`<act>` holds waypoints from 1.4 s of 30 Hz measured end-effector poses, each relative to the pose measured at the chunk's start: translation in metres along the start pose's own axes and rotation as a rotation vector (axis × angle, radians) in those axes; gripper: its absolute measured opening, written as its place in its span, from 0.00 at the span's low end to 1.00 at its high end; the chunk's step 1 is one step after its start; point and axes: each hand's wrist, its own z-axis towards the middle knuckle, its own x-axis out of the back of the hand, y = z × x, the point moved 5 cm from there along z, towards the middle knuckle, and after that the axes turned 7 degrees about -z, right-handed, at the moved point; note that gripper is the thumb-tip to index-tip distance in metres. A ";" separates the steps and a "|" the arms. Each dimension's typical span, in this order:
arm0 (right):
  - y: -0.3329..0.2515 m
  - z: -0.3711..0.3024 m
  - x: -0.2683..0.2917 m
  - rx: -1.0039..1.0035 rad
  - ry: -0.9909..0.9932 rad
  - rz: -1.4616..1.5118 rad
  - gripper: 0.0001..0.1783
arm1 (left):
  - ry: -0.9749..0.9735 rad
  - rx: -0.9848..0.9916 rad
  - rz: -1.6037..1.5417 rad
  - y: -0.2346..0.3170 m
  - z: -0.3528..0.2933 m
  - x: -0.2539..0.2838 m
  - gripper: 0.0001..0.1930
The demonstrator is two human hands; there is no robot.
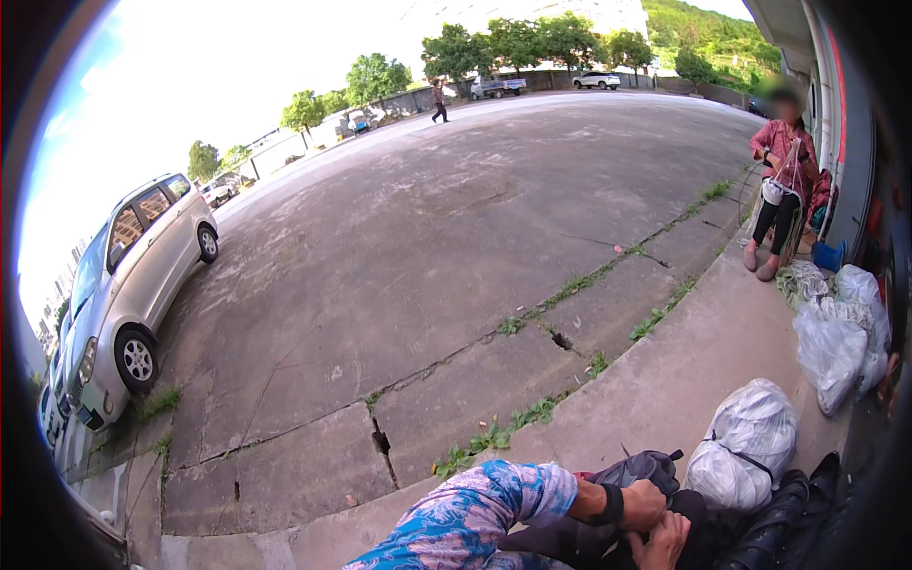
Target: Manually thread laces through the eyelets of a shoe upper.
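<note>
Fingers (674,532) curled together, can't tell what's held | bunched grey fabric (646,468) alongside | wrinkled, bulging white plastic sack (749,442)

We can read no lettering or numbers here, the blue plate (88,417) on the silver van (160,258) being too small.

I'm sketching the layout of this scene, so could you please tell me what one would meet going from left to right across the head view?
Silver minivan, walking person, small truck, white SUV, left hand, white plastic-wrapped bundle, blue object.
</note>
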 end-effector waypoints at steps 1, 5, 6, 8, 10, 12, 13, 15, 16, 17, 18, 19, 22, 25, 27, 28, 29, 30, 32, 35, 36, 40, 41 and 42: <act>-0.001 0.001 0.001 -0.010 0.014 0.010 0.19 | 0.000 -0.002 0.000 0.003 -0.004 0.004 0.07; -0.008 0.006 0.006 -0.044 0.092 0.077 0.12 | 0.072 -0.017 0.012 0.005 -0.023 0.038 0.07; -0.011 0.008 0.005 -0.056 0.068 0.107 0.13 | 0.200 0.112 -0.068 -0.005 -0.024 0.055 0.06; -0.012 0.010 0.008 -0.078 0.051 0.135 0.13 | 0.494 0.225 -0.289 -0.031 -0.037 0.090 0.06; -0.010 0.013 0.010 -0.132 0.078 0.199 0.10 | 0.583 0.112 -0.544 -0.042 -0.048 0.104 0.09; -0.005 0.016 0.009 -0.202 0.084 0.293 0.10 | 0.339 0.198 -0.970 -0.042 -0.055 0.082 0.12; -0.001 0.019 0.007 -0.278 0.124 0.379 0.11 | 0.315 0.249 -1.065 -0.041 -0.058 0.075 0.12; 0.002 0.025 0.006 -0.318 0.153 0.525 0.12 | 0.303 0.300 -1.146 -0.035 -0.062 0.064 0.12; 0.000 0.031 0.007 -0.304 0.227 0.585 0.12 | 0.321 0.287 -1.132 -0.033 -0.062 0.064 0.12; 0.001 0.035 0.008 -0.323 0.213 0.590 0.11 | 0.322 0.288 -1.154 -0.030 -0.062 0.063 0.11; 0.000 0.039 0.009 -0.341 0.189 0.601 0.10 | 0.341 0.308 -1.160 -0.028 -0.063 0.063 0.11; 0.000 0.043 0.010 -0.400 0.163 0.645 0.10 | 0.312 0.309 -1.184 -0.026 -0.065 0.063 0.13; 0.001 0.052 0.021 -0.508 0.120 0.956 0.11 | 0.338 0.384 -1.283 -0.026 -0.070 0.064 0.17; -0.001 0.059 0.042 -0.349 0.098 0.807 0.10 | 0.374 0.332 -1.339 -0.028 -0.072 0.070 0.22; -0.002 0.063 0.041 -0.328 0.069 0.756 0.09 | 0.442 0.278 -1.376 -0.031 -0.073 0.076 0.23; -0.004 0.065 0.039 -0.312 0.055 0.683 0.09 | 0.448 0.279 -1.380 -0.032 -0.073 0.077 0.23; -0.005 0.066 0.035 -0.318 0.028 0.613 0.08 | 0.464 0.276 -1.398 -0.032 -0.073 0.079 0.23; -0.008 0.066 0.033 -0.289 0.036 0.613 0.08 | 0.484 0.273 -1.414 -0.033 -0.074 0.080 0.22; -0.012 0.064 0.022 -0.358 -0.042 0.660 0.08 | 0.460 0.249 -1.414 -0.031 -0.074 0.081 0.22; -0.014 0.062 0.019 -0.358 -0.015 0.653 0.08 | 0.480 0.209 -1.406 -0.029 -0.074 0.081 0.21; -0.011 0.061 0.019 -0.384 0.002 0.650 0.08 | 0.526 0.166 -1.398 -0.028 -0.074 0.082 0.21; -0.006 0.058 0.016 -0.426 0.035 0.701 0.08 | 0.477 0.275 -1.255 -0.030 -0.075 0.073 0.22; -0.004 0.057 0.014 -0.453 0.048 0.684 0.08 | 0.381 0.262 -1.221 -0.026 -0.075 0.068 0.24; -0.003 0.057 0.011 -0.451 0.048 0.680 0.08 | 0.304 0.273 -1.281 -0.021 -0.073 0.060 0.25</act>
